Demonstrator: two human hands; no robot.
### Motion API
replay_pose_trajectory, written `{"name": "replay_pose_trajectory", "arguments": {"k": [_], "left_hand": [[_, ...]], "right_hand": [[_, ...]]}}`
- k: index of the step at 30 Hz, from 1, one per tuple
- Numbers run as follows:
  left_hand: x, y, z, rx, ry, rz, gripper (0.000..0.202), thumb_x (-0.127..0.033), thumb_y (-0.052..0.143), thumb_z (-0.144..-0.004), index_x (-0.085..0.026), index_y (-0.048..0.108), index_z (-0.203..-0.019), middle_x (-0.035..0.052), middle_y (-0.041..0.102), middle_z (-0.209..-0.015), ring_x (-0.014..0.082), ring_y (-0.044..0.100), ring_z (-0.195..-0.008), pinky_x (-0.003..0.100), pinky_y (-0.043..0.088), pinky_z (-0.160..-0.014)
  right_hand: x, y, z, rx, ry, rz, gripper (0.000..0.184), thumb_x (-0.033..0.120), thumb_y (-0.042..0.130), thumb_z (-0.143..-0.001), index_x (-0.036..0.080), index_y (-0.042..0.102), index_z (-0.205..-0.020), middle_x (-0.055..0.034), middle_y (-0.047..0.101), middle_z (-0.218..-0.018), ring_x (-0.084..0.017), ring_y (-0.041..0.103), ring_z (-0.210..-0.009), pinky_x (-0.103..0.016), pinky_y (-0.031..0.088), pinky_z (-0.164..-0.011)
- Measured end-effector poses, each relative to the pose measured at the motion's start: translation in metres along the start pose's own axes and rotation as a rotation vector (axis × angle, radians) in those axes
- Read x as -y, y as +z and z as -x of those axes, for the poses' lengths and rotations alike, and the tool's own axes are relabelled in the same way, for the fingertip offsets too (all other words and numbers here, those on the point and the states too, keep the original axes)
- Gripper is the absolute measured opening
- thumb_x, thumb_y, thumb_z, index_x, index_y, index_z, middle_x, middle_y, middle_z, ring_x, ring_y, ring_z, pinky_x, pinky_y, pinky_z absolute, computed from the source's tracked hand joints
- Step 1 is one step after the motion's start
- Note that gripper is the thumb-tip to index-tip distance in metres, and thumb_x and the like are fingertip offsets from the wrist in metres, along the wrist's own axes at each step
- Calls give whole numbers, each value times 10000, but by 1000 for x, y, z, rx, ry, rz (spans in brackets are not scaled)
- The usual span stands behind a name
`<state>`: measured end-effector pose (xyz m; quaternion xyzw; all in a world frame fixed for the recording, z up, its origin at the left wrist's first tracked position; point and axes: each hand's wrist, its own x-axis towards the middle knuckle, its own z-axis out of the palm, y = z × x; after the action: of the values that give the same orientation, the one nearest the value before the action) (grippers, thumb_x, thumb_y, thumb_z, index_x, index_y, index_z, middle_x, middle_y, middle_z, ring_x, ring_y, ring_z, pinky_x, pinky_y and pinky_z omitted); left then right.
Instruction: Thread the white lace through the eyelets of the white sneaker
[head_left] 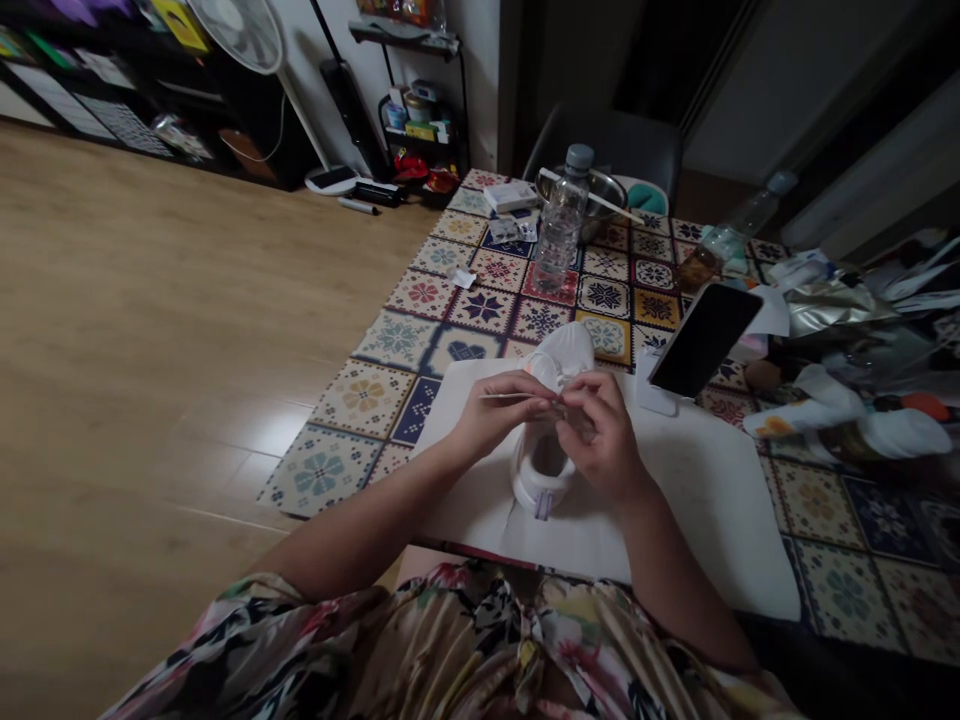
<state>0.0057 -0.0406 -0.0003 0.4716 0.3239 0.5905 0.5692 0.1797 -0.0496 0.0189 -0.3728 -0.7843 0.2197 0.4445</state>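
While the left hand (495, 412) pinches a thin pale strand (504, 396) over a small white fabric shoe (534, 485) on the tile-patterned counter (541, 318), the right hand (604, 435) pinches likewise. Judgement: light, soft, crushable; grip its heel.

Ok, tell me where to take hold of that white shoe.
Grip the heel of the white shoe, from the near table edge. It points toward the person, opening up and free, while the left hand, pinching a thin white strand, and right hand crowd the middle.
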Motion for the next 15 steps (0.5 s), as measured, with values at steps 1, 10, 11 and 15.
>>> {"name": "replay_pose_trajectory", "arguments": {"k": [1,10,11,15], "left_hand": [[-1,0,0,0,6,7,249,-377,885,-633,-163,774,-697,38,703,-707,104,621,-651,217,528,-634],[-8,7,-2,-80,-240,88,350,-392,931,-505,-137,743,-652,14,685,-627,74,573,-546,192,471,-534],[-8,7,-2,-95,-257,90,365,-395,936,-486,-133,740,-648,15,682,-617,72,564,-537,189,456,-517],[-6,8,-3,-118,-279,106,381,-395,939,-470,-125,731,-642,0,650,-555,50,506,-481,179,396,-480]], "right_hand": [[0,0,0,6,-5,-7,168,124,612,-820,223,637,-953,-74,539,-1086,-206,596,-1005,-352,537,-850],[0,3,-4,-4,-99,116,72,188,655,-874,227,594,-873,-17,687,-869,-191,641,-854,-359,454,-811],[1,3,-5,0,-112,134,68,203,654,-882,226,592,-870,-16,694,-860,-192,643,-850,-364,443,-813],[3,3,-3,-11,-104,143,59,251,643,-903,232,588,-900,-17,694,-848,-196,637,-843,-372,442,-823]]}}
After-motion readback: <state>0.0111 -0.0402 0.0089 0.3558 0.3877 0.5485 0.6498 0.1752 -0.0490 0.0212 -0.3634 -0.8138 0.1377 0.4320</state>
